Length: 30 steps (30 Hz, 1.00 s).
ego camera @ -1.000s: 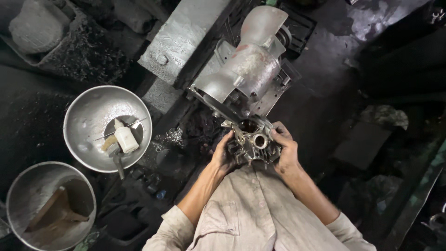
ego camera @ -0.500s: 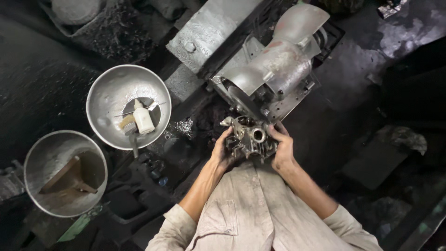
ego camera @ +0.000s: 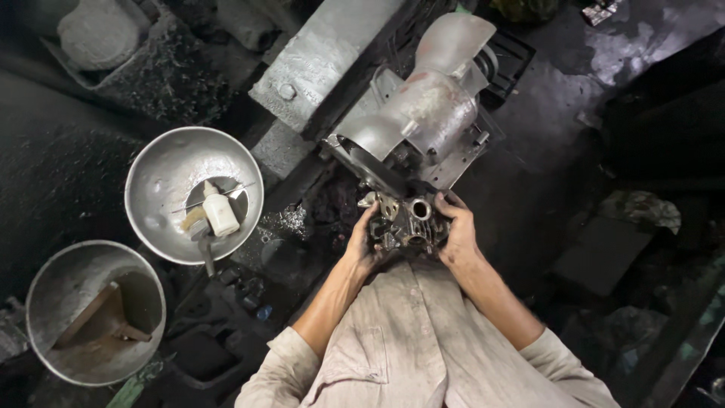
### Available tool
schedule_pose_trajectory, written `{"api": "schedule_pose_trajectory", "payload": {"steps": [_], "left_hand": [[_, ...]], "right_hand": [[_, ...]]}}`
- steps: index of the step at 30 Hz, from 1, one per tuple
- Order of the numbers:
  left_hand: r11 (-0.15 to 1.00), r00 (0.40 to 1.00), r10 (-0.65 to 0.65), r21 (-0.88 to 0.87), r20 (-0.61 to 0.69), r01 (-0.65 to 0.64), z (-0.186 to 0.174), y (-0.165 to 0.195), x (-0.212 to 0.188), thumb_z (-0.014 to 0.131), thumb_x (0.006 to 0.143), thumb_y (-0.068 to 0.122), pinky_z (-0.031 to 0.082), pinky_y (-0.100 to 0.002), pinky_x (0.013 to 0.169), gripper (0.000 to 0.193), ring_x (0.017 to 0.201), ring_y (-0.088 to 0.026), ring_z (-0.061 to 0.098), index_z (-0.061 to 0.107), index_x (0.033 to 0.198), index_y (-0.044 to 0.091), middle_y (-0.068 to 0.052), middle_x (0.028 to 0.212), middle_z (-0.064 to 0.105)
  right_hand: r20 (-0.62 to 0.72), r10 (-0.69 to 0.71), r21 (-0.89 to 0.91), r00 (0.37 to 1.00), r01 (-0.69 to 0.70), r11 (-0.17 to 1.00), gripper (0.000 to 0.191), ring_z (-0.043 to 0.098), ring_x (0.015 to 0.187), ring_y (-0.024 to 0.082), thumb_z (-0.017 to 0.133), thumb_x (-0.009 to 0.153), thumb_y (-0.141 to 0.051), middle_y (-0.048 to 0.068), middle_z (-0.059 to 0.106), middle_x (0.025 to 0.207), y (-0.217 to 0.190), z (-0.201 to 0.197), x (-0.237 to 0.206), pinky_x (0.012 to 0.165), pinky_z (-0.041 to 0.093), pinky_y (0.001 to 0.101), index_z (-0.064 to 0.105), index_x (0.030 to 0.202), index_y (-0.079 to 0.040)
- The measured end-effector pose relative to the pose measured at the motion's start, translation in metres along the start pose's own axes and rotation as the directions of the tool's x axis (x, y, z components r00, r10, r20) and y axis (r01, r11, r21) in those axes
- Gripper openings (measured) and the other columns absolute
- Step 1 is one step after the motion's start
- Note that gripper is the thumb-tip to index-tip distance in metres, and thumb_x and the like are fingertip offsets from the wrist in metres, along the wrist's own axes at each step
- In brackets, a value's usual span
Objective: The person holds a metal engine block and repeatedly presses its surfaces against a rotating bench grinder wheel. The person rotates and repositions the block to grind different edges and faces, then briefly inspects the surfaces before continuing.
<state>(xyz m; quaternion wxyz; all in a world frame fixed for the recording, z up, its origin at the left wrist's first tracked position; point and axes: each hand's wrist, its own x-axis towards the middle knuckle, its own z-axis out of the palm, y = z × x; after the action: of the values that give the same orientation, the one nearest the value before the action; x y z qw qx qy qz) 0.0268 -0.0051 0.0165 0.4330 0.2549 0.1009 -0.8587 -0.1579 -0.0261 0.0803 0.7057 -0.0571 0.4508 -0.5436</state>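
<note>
I hold a dark, greasy cast-metal engine part [ego camera: 406, 222] with round bores in both hands, just in front of my chest. My left hand [ego camera: 364, 240] grips its left side and my right hand [ego camera: 455, 231] grips its right side. The part is pressed up against the dark wheel edge of a grey bench grinding machine [ego camera: 423, 113] with a curved metal guard. My sleeves are light beige.
A shiny metal bowl [ego camera: 155, 189] to the left holds a small white bottle [ego camera: 220, 214] and a brush. A second round basin [ego camera: 53, 287] with a wooden piece sits at lower left. A grey metal block [ego camera: 317, 60] lies behind. Dark, oily floor surrounds everything.
The view has shifted, so the bowls and machine sit further right and lower in the frame. My hands keep the same grip on the part against the machine.
</note>
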Motion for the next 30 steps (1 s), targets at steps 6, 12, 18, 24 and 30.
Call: {"api": "schedule_pose_trajectory", "payload": {"steps": [6, 12, 18, 24, 30], "left_hand": [[0.995, 0.988, -0.069, 0.062, -0.141, 0.078, 0.001, -0.015, -0.002, 0.068, 0.092, 0.044, 0.064, -0.035, 0.070, 0.040, 0.087, -0.020, 0.070, 0.068, 0.113, 0.010, -0.006, 0.103, 0.073], [0.964, 0.989, 0.054, 0.265, -0.141, -0.015, 0.010, -0.019, -0.046, 0.069, 0.087, 0.039, 0.057, -0.026, 0.063, 0.043, 0.096, -0.011, 0.070, 0.062, 0.128, 0.026, 0.004, 0.115, 0.070], [0.958, 0.969, 0.115, 0.281, -0.218, -0.051, 0.003, -0.008, -0.057, 0.073, 0.090, 0.050, 0.035, -0.016, 0.038, 0.046, 0.067, -0.007, 0.065, 0.070, 0.118, 0.014, 0.000, 0.095, 0.073], [0.990, 0.976, 0.117, 0.101, -0.184, -0.100, -0.003, 0.002, -0.047, 0.072, 0.091, 0.042, 0.039, -0.014, 0.033, 0.038, 0.057, -0.008, 0.066, 0.072, 0.109, 0.008, -0.003, 0.089, 0.076], [0.986, 0.934, 0.161, 0.008, -0.319, -0.167, -0.001, 0.011, -0.036, 0.069, 0.094, 0.033, 0.048, -0.019, 0.046, 0.032, 0.067, -0.012, 0.071, 0.068, 0.114, 0.007, -0.005, 0.097, 0.074]], "right_hand": [[-0.026, -0.044, -0.139, 0.999, 0.040, 0.989, 0.014, 0.069, 0.085, 0.019, 0.064, 0.096, -0.018, 0.006, 0.068, 0.093, -0.006, -0.020, -0.020, 0.077, 0.058, 0.0343, 0.063, 0.101, -0.005], [0.288, -0.109, -0.134, 0.951, 0.153, 0.979, 0.022, 0.067, 0.089, 0.019, 0.071, 0.092, -0.021, 0.008, 0.068, 0.097, 0.002, -0.046, -0.047, 0.082, 0.057, 0.0332, 0.062, 0.103, -0.003], [0.129, 0.038, -0.148, 0.991, -0.019, 0.989, 0.032, 0.069, 0.100, 0.021, 0.070, 0.091, -0.020, 0.007, 0.068, 0.110, 0.011, -0.009, -0.045, 0.088, 0.059, 0.0364, 0.059, 0.118, -0.007], [-0.121, 0.171, -0.179, 0.978, -0.191, 0.965, 0.040, 0.069, 0.101, 0.023, 0.061, 0.092, -0.023, 0.004, 0.070, 0.111, 0.011, 0.029, -0.031, 0.086, 0.059, 0.0442, 0.059, 0.131, -0.012], [-0.056, 0.094, -0.080, 0.994, -0.098, 0.992, 0.036, 0.071, 0.102, 0.023, 0.061, 0.094, -0.016, 0.005, 0.070, 0.110, 0.023, 0.025, -0.011, 0.089, 0.060, 0.0410, 0.061, 0.129, -0.009]]}}
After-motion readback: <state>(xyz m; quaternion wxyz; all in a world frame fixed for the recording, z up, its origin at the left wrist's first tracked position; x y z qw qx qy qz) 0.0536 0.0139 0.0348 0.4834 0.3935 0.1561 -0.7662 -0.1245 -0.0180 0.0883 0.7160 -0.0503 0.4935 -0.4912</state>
